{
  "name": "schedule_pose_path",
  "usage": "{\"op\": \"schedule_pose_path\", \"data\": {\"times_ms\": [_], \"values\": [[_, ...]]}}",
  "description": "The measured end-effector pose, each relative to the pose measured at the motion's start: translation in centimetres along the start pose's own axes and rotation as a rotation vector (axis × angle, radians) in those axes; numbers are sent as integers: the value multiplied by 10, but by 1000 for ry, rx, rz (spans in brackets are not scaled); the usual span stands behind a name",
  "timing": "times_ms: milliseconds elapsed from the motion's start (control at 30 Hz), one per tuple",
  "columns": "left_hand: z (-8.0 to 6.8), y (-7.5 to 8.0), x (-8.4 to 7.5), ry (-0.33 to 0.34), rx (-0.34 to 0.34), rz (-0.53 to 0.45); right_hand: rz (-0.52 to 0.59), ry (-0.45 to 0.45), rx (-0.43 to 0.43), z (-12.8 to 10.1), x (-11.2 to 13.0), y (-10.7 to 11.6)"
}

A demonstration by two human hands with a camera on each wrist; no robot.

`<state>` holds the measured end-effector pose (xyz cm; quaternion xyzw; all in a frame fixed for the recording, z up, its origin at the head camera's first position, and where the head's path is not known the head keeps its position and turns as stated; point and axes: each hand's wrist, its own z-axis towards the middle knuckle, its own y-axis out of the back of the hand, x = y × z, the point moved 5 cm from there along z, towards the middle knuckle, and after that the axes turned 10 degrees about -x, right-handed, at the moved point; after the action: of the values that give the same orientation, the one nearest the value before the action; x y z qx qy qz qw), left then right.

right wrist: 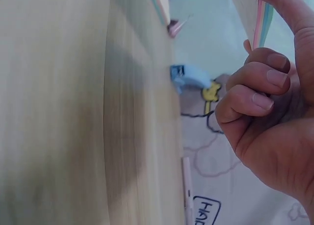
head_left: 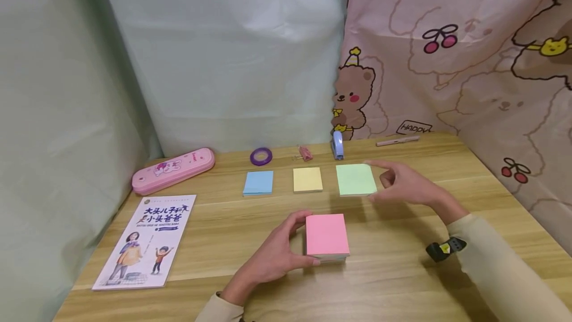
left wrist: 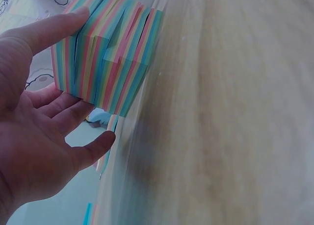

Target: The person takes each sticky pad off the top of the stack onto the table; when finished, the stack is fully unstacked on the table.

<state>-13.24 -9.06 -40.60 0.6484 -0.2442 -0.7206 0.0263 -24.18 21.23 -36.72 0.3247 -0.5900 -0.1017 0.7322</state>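
While the left hand [head_left: 272, 257] cups the thick pink-topped block of striped sticky notes [head_left: 326, 236] between thumb and curled fingers, apparently steadying it, the right hand [head_left: 408, 185] pinches a square green paper sheet [head_left: 355, 179] just beyond that block.

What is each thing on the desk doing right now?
left hand: grips the multicolour note block
right hand: pinches the green notes, lifted
blue notes: flat
yellow notes: flat
pencil case: closed
book: closed
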Motion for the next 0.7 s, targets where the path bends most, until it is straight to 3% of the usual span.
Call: {"op": "schedule_pose_path", "data": {"times_ms": [367,700], "values": [[-1,0,2,0,3,-5,-35,-115,35,35,-36,-9],[-1,1,2,7,8,-3,-136,-91,71,53,-42,-25]]}}
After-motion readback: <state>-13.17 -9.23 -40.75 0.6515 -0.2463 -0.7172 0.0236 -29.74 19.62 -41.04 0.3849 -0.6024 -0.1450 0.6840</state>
